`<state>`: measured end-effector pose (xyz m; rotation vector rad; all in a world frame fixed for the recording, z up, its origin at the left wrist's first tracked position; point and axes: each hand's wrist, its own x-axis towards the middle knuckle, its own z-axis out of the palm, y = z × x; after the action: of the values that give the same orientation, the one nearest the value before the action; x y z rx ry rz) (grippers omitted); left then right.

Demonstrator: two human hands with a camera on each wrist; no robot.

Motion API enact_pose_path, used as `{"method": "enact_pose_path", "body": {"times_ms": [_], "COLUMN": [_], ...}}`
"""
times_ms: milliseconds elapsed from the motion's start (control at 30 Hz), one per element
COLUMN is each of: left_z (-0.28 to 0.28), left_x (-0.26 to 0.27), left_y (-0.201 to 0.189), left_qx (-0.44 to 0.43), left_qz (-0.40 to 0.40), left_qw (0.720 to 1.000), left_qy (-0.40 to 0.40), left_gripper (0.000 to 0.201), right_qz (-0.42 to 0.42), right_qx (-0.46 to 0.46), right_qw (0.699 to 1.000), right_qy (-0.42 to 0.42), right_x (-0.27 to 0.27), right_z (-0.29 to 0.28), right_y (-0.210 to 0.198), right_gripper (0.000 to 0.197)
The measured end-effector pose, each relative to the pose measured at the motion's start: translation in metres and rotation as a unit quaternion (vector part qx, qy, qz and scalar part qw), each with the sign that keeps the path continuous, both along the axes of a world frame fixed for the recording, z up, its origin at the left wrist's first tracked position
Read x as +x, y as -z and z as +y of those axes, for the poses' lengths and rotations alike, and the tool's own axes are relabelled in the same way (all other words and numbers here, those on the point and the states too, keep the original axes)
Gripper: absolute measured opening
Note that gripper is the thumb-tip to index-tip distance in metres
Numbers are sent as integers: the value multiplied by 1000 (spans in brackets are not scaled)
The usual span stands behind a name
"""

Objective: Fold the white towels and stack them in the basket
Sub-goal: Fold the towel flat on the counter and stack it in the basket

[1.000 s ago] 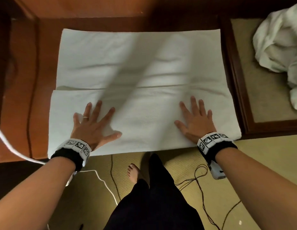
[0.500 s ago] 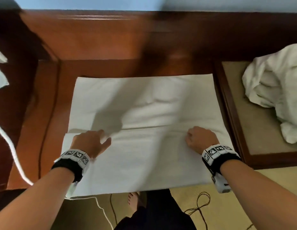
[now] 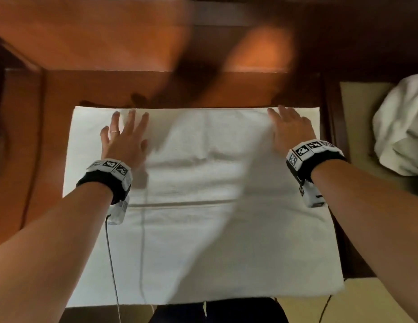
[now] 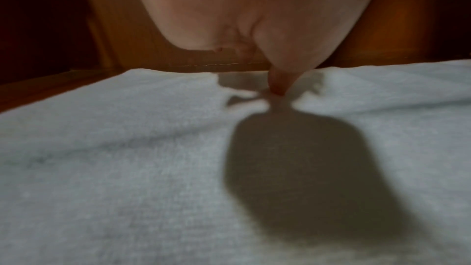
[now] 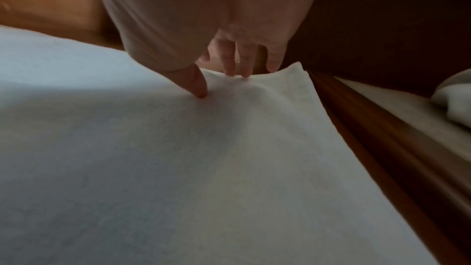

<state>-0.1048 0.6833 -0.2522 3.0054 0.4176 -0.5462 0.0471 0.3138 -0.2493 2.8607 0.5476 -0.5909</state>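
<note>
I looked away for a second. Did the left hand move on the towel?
Yes. The left hand slid away from the person, from the white towel's near part to its far edge by the wooden table.

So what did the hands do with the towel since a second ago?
Both hands went from the near part of the white towel up to its far edge. The left hand is spread flat there; the right hand touches the far right corner with its fingertips. The towel stays on the wooden table, near flap still folded over, and the crumpled towel pile has not moved.
</note>
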Motion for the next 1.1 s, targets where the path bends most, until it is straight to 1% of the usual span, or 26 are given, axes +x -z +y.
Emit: {"method": "enact_pose_path", "body": {"times_ms": [67, 100, 167, 233, 300, 367, 433, 467, 533, 567, 633, 667, 733, 800, 867, 933, 1000, 1033, 1067, 1100], "left_z": [0, 0, -2, -7, -10, -12, -12, -12, -11, -11, -12, -13, -13, -13, -13, -14, -18, -22, -27, -31], "left_x": [6, 8, 7, 5, 3, 1, -4, -7, -13, -17, -30, -39, -60, -87, -121, -162, -209, -233, -254, -274], "left_y": [4, 4, 2, 2, 0, -6, -15, -20, -31, -39, -57, -68, -88, -104, -113, -111, -100, -91, -80, -67], "left_qx": [1, 0, 13, 41, 56, 59, 58, 51, 16, -11, -75, -98, -114, -101, -60, -18, 18, 28, 30, 28], "left_qz": [23, 15, -29, -65, -82, -85, -85, -89, -102, -103, -94, -91, -101, -129, -147, -153, -142, -125, -102, -76], "left_qw": [1000, 1000, 999, 997, 995, 994, 994, 993, 992, 992, 991, 990, 988, 984, 980, 978, 975, 976, 978, 981], "left_qy": [-1, -5, -6, 10, 26, 30, 44, 56, 74, 78, 62, 44, 28, 70, 117, 144, 170, 176, 177, 177], "left_gripper": [63, 62, 58, 45, 25, 11, 7, 9, 12, 13, 15, 16, 20, 22, 28, 27, 26, 28, 32, 37], "right_qz": [-27, -45, -73, -97, -118, -122, -111, -97, -59, -50, -48, -54, -64, -86, -118, -155, -171, -163, -135, -88], "right_qx": [8, 20, 39, 44, 55, 77, 104, 119, 142, 148, 152, 153, 160, 177, 181, 163, 135, 106, 66, 18], "right_qw": [1000, 999, 996, 993, 990, 988, 985, 984, 985, 987, 987, 986, 985, 980, 976, 974, 975, 980, 988, 995], "right_qy": [-12, -17, -32, -47, -50, -56, -83, -91, -76, -45, 20, 24, 12, -13, -27, -38, -41, -41, -38, -35], "right_x": [4, 4, 1, -1, -4, -7, -11, -13, -20, -25, -39, -49, -76, -109, -146, -188, -232, -253, -272, -291], "right_z": [0, 0, 1, 3, 3, 1, 0, 0, 2, 2, -1, -3, -8, -17, -30, -43, -57, -63, -68, -72], "right_y": [3, 3, 3, 2, -1, -8, -19, -25, -42, -51, -68, -77, -95, -105, -106, -103, -92, -82, -71, -61], "right_gripper": [66, 64, 53, 35, 19, 13, 14, 11, 16, 18, 13, 10, 13, 19, 20, 18, 19, 22, 26, 30]}}
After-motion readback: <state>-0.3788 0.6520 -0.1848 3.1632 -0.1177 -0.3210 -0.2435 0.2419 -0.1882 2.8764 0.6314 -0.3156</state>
